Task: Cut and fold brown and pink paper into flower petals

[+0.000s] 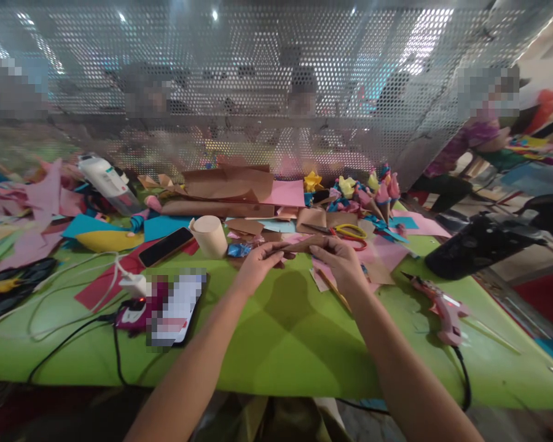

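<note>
My left hand [260, 264] and my right hand [338, 261] come together over the middle of the table. Stretched between them is a narrow folded piece of brown paper [299, 246], pinched at each end by fingers and thumb. My fingers partly hide it. Just beyond my right hand lie scissors with yellow and red handles [350, 231]. A pencil-like stick [334, 291] rests under my right wrist. Left of my left hand stand a cream cylinder [211, 237] and a small crumpled blue piece [239, 250].
On the green table [286, 362], a pink glue gun [449, 316] and black bottle [465, 245] are right; two phones, a purple power strip [131, 316] and cables are left. Brown paper sheets [225, 183] and folded paper flowers [382, 190] line a perforated metal screen. A person sits far right.
</note>
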{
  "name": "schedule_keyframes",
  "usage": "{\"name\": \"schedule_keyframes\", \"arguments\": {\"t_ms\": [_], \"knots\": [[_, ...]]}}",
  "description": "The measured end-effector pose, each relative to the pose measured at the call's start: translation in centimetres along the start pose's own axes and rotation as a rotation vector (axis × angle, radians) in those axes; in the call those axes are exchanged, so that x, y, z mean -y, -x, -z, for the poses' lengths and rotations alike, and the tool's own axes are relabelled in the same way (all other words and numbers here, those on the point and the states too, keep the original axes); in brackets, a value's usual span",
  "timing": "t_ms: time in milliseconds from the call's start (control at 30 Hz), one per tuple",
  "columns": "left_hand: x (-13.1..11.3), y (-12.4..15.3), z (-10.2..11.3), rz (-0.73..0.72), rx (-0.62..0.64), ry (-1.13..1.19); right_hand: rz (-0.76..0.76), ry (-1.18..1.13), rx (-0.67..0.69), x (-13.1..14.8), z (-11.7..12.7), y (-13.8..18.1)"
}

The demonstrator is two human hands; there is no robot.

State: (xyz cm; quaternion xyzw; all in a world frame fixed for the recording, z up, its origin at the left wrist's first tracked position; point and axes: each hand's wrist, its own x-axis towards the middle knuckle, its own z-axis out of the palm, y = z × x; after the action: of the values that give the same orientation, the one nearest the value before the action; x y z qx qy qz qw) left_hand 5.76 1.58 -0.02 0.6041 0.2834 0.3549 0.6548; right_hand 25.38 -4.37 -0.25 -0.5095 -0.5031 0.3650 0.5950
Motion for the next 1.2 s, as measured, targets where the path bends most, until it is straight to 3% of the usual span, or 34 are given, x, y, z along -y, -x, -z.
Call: {"name": "schedule_keyframes", "arguments": {"t_ms": [200, 600, 900, 1200], "knots": [[-0.3, 0.2, -0.3, 0.007, -0.055, 0.126, -0.061, -0.165, -0.009, 0.7, -0.5, 0.2], [0.4, -0.1, 0.1, -0.065, -0.173, -0.065, -0.034, -0.061, -0.028, 0.1, -0.8, 0.5], [0.6, -0.3, -0.2, -0.117, -0.327, 0.050, -0.088, -0.111, -0.065, -0.8, -1.2, 0.5], [-0.1, 0.1, -0.5, -0.205, -0.250, -0.120, -0.231, -0.279, -0.071, 0.0, -1.9, 0.8]]}}
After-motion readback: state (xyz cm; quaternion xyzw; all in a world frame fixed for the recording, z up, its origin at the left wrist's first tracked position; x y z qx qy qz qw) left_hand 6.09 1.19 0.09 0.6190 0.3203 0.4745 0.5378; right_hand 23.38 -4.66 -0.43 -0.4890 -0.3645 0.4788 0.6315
